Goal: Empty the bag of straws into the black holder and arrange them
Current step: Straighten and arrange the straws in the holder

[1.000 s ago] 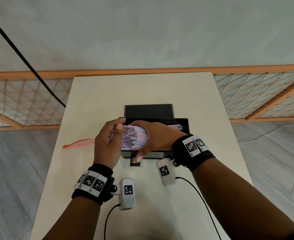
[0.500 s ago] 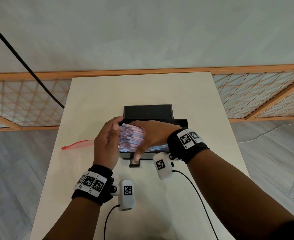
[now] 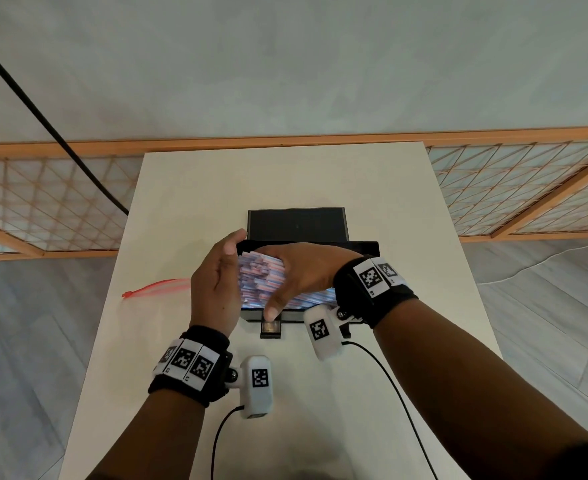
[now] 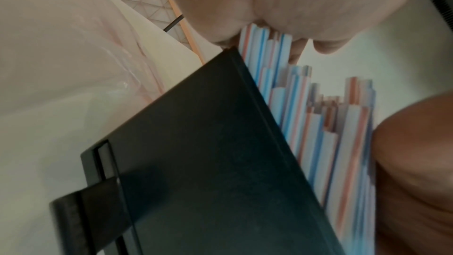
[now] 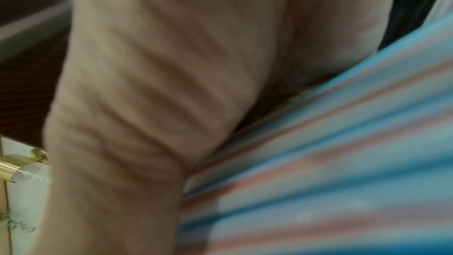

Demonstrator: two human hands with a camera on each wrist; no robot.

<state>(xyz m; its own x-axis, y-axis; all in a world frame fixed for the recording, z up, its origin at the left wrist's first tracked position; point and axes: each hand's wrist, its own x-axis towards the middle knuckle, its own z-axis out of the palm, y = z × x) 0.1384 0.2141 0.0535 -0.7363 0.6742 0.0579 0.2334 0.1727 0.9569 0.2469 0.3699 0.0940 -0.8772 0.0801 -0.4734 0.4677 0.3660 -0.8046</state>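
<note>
The black holder (image 3: 306, 318) stands mid-table with its lid (image 3: 296, 225) tipped back. Red, blue and white striped straws (image 3: 258, 278) lie in it. My left hand (image 3: 221, 268) stands upright at the holder's left end, with straight fingers against the straw ends (image 4: 318, 133). My right hand (image 3: 306, 271) lies over the bundle, thumb down at the front wall and fingers over the back, gripping the straws (image 5: 331, 162). The clear bag with a red zip (image 3: 154, 289) lies flat on the table to the left, with nothing visible inside.
The cream table (image 3: 285, 174) is narrow, with floor on both sides. A wooden lattice rail (image 3: 43, 202) runs behind its far edge. A black cable (image 3: 43, 123) hangs across the upper left. Wrist-camera cables trail over the near table.
My right hand has slid a little left along the holder, carrying the straws toward my left palm. The left hand has barely moved.
</note>
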